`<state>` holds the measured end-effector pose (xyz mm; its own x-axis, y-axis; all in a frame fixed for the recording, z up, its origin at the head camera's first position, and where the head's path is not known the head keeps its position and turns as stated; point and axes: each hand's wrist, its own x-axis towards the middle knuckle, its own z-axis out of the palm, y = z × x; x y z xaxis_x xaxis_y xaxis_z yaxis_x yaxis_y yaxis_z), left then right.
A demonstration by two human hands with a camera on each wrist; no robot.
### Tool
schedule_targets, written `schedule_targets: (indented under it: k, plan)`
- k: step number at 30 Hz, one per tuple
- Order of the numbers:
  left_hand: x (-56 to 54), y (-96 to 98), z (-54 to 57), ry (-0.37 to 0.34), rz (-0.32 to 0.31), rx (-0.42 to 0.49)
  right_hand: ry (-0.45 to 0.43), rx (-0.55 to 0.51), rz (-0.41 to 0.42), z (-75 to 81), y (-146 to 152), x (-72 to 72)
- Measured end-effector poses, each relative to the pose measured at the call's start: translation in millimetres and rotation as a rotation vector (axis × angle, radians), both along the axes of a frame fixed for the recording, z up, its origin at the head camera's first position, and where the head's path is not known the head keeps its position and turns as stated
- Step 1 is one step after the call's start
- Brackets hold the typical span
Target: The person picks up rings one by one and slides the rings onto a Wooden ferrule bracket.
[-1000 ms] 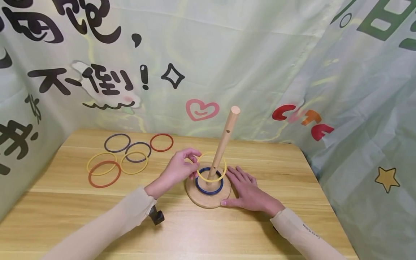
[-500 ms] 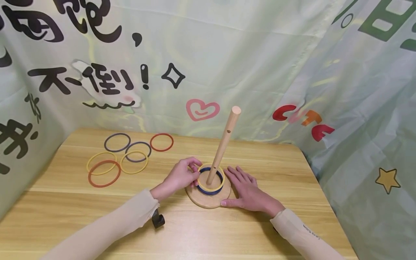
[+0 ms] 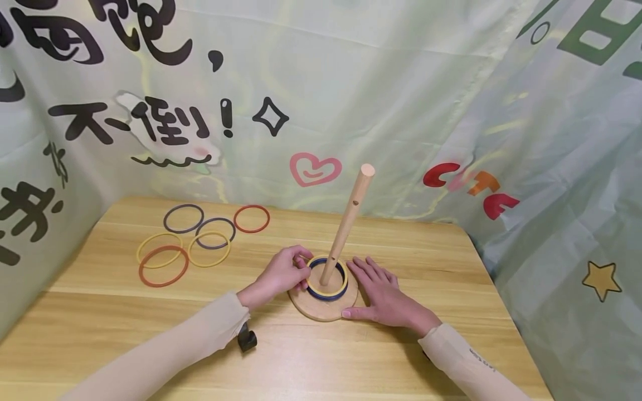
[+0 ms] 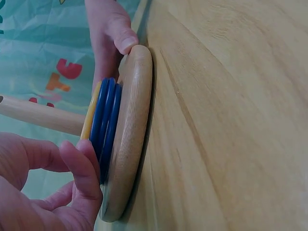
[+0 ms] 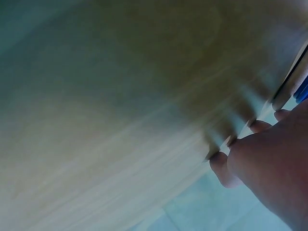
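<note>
A wooden peg (image 3: 347,223) stands on a round wooden base (image 3: 322,313), near the middle of the table. Several blue rings (image 4: 105,120) are stacked around the peg's foot. On top of them lies a yellow ring (image 4: 90,110). My left hand (image 3: 282,274) pinches this yellow ring at its left side; in the left wrist view its fingertips also come close to the blue rings. With fingers spread, my right hand (image 3: 383,298) rests at the base's right edge, its thumb touching the rim. The right wrist view shows only part of that hand.
Loose rings lie at the table's back left: a red ring (image 3: 252,231), an orange ring (image 3: 163,284), two yellow and two dark blue ones, some overlapping. A printed curtain (image 3: 381,100) rises behind the table (image 3: 426,250). A black device (image 3: 247,338) hangs under the left cuff.
My left hand has lowered the yellow ring down around the peg, from above the blue rings to rest on them. The right hand has stayed at the base.
</note>
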<state>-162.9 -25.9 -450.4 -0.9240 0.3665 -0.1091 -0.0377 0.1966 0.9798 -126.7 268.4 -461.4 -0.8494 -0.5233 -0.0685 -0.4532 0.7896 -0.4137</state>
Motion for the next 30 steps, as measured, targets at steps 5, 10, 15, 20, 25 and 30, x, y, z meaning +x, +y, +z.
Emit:
schedule_targets:
  k: [5, 10, 15, 20, 25, 30]
  plan:
    - [1.5, -4.0, -3.2, -0.008, -0.012, 0.018, -0.005, -0.001, 0.000, 0.6, 0, 0.8]
    - [2.9, -10.2, -5.7, -0.012, -0.005, 0.039, 0.010, -0.009, 0.010, 1.2, -1, 1.5]
    - [8.4, -22.8, -1.0, 0.009, 0.048, 0.019, 0.014, -0.014, 0.016, 1.2, 0, 1.3]
    - [13.8, -41.9, 6.6, 0.046, 0.090, -0.034, 0.017, -0.017, 0.014, 1.6, 1, 1.0]
    - [19.4, -71.6, 7.7, 0.102, 0.083, -0.108, 0.016, -0.019, 0.023, 3.0, 0, 0.5]
    - [23.6, -106.6, 4.7, 0.149, 0.084, -0.180, 0.012, -0.023, 0.023, 2.6, 0, 0.5]
